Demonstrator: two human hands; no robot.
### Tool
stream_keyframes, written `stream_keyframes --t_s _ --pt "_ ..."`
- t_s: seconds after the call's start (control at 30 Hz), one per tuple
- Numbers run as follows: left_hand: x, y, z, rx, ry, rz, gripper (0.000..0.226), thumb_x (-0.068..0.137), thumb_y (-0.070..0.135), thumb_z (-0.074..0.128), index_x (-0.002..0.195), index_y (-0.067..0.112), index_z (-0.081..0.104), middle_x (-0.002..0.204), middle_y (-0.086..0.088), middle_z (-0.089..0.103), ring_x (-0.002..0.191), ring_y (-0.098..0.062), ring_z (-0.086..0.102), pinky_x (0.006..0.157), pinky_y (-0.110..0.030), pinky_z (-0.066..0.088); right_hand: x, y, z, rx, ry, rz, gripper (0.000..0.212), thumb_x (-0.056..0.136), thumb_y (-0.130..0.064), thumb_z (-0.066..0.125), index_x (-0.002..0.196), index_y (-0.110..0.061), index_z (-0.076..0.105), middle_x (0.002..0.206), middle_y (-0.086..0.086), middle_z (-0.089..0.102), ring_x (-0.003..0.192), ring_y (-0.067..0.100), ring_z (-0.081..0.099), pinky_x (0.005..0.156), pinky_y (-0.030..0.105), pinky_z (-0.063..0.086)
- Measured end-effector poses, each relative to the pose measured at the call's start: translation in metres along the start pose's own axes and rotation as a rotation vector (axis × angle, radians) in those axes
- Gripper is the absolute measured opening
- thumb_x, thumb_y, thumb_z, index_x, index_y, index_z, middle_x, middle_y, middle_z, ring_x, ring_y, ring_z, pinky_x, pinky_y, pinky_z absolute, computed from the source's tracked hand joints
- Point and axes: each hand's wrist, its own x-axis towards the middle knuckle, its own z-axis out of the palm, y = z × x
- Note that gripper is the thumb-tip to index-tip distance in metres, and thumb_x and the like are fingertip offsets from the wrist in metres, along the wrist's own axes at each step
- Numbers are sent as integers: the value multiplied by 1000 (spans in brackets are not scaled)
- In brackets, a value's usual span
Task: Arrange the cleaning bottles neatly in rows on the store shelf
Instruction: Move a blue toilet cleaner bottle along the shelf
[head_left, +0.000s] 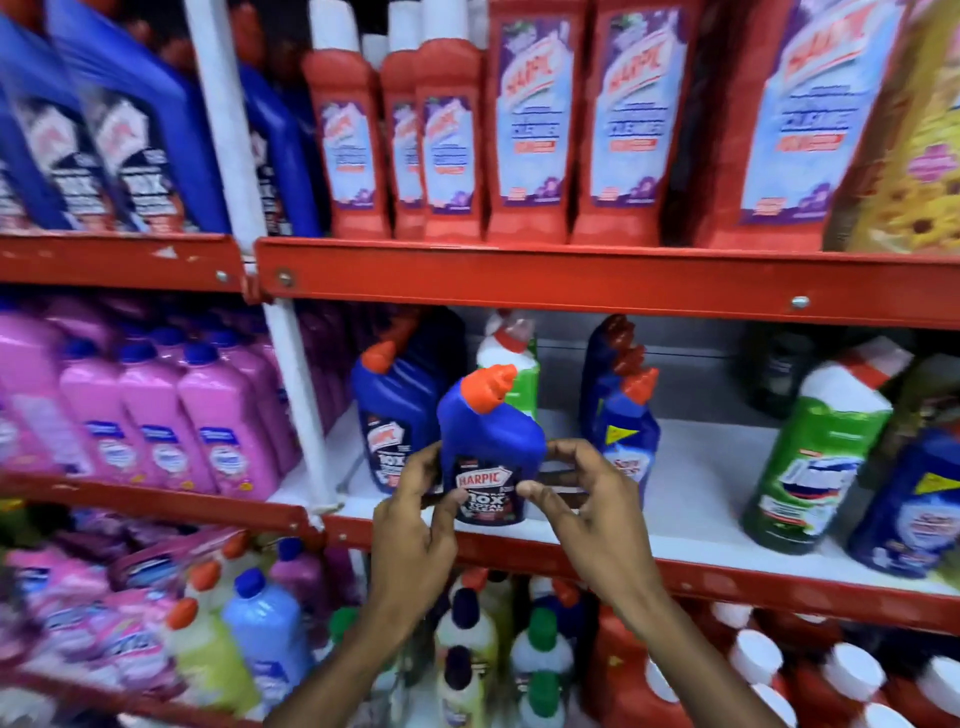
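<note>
A small blue Harpic bottle (488, 441) with an orange cap stands upright at the front edge of the middle shelf (696, 499). My left hand (415, 519) grips its left side and my right hand (582, 499) grips its right side, fingers wrapped round the lower label. Just behind it to the left stands a second blue Harpic bottle (395, 415). A green and white bottle (511, 358) stands behind it. To the right stands a row of blue bottles (626, 436) with orange caps.
A large green bottle (815, 447) and a blue one (914, 509) stand at the shelf's right. Red Harpic bottles (535, 124) fill the shelf above, pink bottles (156, 415) the left bay. Mixed bottles (467, 649) crowd the shelf below. A white upright post (296, 374) divides the bays.
</note>
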Motion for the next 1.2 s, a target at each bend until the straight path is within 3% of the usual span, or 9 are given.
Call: stream_keyframes --t_s 0.17,0.27,0.4,0.5,0.67,0.73,0.83,0.97,1.2 --pt "19 -34 -56 71 51 -18 45 89 16 59 121 46 48 107 36 70 106 11 66 88 -13 52 14 -22 74 23 -62 -5 28 80 -20 81 102 -27 66 98 -8 78 83 2 74 74 21 59" --pt "31 -54 -77 94 42 -29 40 90 19 58 124 39 51 109 36 69 107 10 67 90 -19 54 22 -25 106 -3 -78 8 30 79 -25 81 106 -21 68 97 -5 78 83 5 74 75 27 60" --pt "37 -74 -87 143 -23 -24 45 93 8 62 128 33 50 111 46 63 105 16 64 87 -8 51 28 -20 127 -42 -67 23 29 78 -26 82 104 -19 69 95 -3 78 80 7 74 74 32 61" --pt "41 -88 -89 188 -85 -74 46 90 -4 63 123 26 52 100 33 70 98 14 67 84 -8 51 26 -15 135 -79 -58 58 28 78 -28 82 102 -19 69 94 -4 78 80 8 73 75 32 61" --pt "38 -87 -88 204 -78 -102 46 92 5 62 130 28 54 101 7 77 88 -8 74 82 -37 60 24 -11 136 -62 -70 84 22 84 -27 77 104 -21 68 98 -5 77 83 6 73 68 14 56" --pt "31 -78 -88 190 -30 -98 51 90 12 63 137 27 53 109 9 73 94 -6 72 87 -23 56 20 -9 131 -73 -103 69 29 85 -30 74 113 -21 67 109 -5 75 93 7 71 74 17 58" --pt "21 -59 -88 260 107 71 54 90 26 57 143 17 51 138 3 60 124 -1 54 104 -7 38 8 -8 110 -248 -90 -64 39 89 -34 66 128 -27 59 128 -10 63 111 8 61 94 27 54" --pt "19 -38 -66 469 125 514 53 88 23 59 139 10 55 148 -13 53 140 -26 46 116 -46 39 -1 -10 65 -685 78 -387 47 85 -24 64 132 -23 57 137 0 60 124 23 55 104 42 47" --pt "12 11 24 629 -176 669 70 92 32 57 154 13 32 165 -16 26 157 -35 17 121 -64 26 -14 15 -30 -999 202 -354 67 82 -24 62 147 -20 48 163 14 34 151 39 27 115 64 32"
